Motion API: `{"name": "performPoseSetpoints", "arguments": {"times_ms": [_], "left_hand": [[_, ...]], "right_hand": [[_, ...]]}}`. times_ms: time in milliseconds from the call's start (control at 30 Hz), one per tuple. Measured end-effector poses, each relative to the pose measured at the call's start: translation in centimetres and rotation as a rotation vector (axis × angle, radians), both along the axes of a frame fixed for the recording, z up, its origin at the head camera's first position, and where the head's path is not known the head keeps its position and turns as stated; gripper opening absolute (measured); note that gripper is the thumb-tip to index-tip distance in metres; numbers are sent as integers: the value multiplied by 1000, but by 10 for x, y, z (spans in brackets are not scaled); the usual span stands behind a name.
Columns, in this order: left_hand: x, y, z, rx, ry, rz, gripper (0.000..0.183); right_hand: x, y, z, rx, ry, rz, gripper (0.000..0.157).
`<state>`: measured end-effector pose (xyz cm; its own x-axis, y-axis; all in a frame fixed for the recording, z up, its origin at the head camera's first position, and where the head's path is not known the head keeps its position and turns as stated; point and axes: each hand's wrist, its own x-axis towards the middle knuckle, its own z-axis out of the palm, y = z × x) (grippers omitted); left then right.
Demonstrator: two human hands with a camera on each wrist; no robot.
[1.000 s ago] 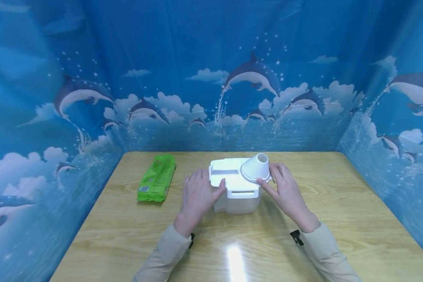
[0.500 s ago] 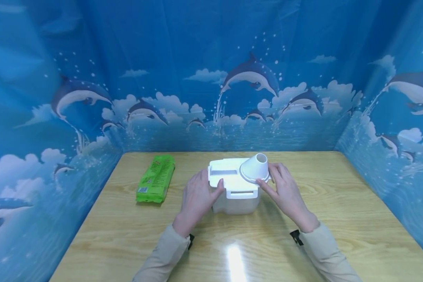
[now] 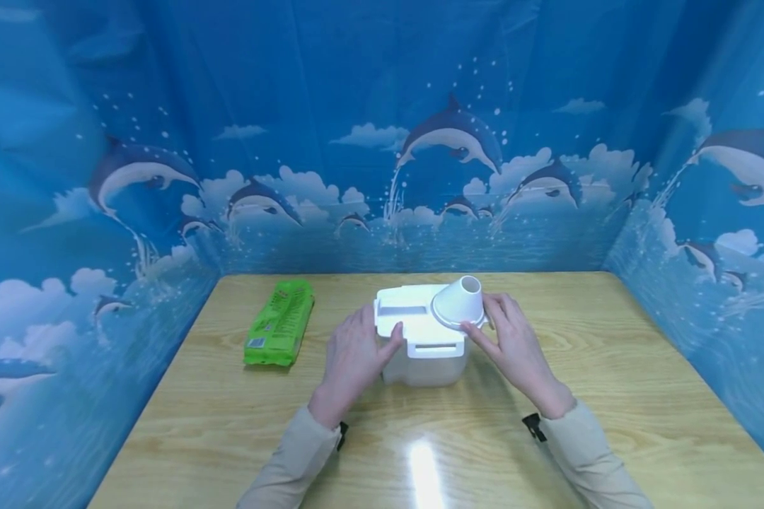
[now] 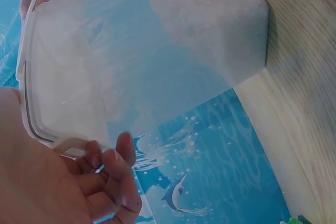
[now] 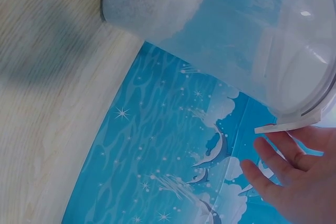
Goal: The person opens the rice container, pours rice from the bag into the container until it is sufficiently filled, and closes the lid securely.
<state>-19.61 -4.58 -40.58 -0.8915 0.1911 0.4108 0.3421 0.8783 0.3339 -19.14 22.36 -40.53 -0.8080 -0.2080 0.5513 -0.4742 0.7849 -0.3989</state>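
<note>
A translucent storage container [image 3: 425, 372] with a white lid [image 3: 407, 329] stands on the table. A white cone-shaped piece [image 3: 460, 302] rises from the lid's right part. My left hand [image 3: 356, 348] grips the lid's left end, thumb on top near the front corner; in the left wrist view, its bent fingers [image 4: 107, 182] are at the side clip. My right hand [image 3: 514, 346] holds the lid's right end, thumb beside the cone's base; in the right wrist view, its fingers [image 5: 278, 163] are at the side latch [image 5: 289, 125]. Pale granular contents [image 5: 152, 1] show low inside the container.
A green packet [image 3: 281, 322] lies on the wooden table [image 3: 242, 438] to the left of the container. A blue curtain [image 3: 356, 92] printed with dolphins stands along the table's back and sides.
Both hands keep the same hold on the lid, and the container stays in place. The whole head view has shifted very slightly.
</note>
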Motion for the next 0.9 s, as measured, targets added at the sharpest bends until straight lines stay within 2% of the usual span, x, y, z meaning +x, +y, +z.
{"name": "performPoseSetpoints", "arguments": {"times_ms": [100, 267, 433, 500, 667, 767, 900], "left_hand": [[0, 1, 0, -15, 20, 11, 54], [1, 2, -1, -35, 63, 39, 67], [2, 4, 1, -19, 116, 51, 77], [2, 5, 1, -14, 171, 33, 78], [2, 9, 1, 8, 328, -62, 71], [3, 10, 0, 17, 361, -106, 73], [3, 11, -2, -9, 353, -160, 82]], "right_hand": [[0, 0, 0, 4, 3, -3, 57], [1, 0, 1, 6, -1, -12, 56], [2, 0, 2, 7, -15, -21, 58], [3, 0, 4, 18, -11, -24, 60], [2, 3, 8, 74, 12, -68, 67], [2, 7, 11, 110, 0, -129, 65], [4, 10, 14, 166, -69, -202, 60]]}}
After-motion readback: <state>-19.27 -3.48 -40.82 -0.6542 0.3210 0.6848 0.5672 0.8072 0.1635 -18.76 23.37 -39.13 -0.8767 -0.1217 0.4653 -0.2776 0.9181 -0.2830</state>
